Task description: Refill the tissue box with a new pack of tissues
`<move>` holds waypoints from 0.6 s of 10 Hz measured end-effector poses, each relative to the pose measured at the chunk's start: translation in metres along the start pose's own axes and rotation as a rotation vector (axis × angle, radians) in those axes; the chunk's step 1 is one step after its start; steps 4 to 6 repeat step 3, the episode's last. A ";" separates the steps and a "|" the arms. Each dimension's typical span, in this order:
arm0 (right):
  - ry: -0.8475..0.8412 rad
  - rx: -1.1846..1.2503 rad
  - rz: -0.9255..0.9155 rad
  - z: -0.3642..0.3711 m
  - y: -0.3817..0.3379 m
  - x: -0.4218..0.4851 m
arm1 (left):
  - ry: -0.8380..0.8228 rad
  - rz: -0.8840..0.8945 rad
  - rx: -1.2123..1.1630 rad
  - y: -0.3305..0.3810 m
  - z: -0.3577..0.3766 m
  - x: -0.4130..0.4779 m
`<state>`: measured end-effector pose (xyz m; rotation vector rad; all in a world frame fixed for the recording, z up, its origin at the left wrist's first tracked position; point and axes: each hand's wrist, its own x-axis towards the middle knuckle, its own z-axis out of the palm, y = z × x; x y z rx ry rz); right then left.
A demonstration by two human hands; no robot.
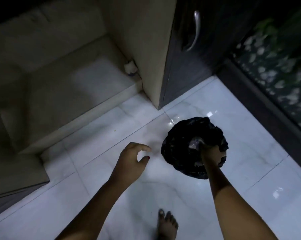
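Note:
Neither a tissue box nor a tissue pack shows clearly in this dim head view. My right hand (211,153) reaches down into a round bin lined with a black bag (179,141) on the floor. Its fingers are closed on a pale crumpled wrapper (194,143) at the bin's mouth. My left hand (131,157) hovers over the floor to the left of the bin, fingers apart and loosely curled, holding nothing.
The floor is glossy white marble tile (111,129). A beige sofa (56,80) fills the left, with a small white object (129,67) at its corner. A tall cabinet with a dark door and metal handle (195,30) stands behind the bin. My bare foot (167,224) is below.

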<state>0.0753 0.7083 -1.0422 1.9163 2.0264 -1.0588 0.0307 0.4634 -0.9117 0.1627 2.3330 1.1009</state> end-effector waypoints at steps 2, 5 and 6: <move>-0.110 -0.219 -0.263 0.002 0.026 -0.021 | 0.037 -0.086 -0.040 -0.020 0.007 -0.008; -0.110 0.007 -0.475 -0.035 0.026 -0.067 | 0.104 -0.099 -0.126 0.006 -0.013 -0.037; -0.110 0.007 -0.475 -0.035 0.026 -0.067 | 0.104 -0.099 -0.126 0.006 -0.013 -0.037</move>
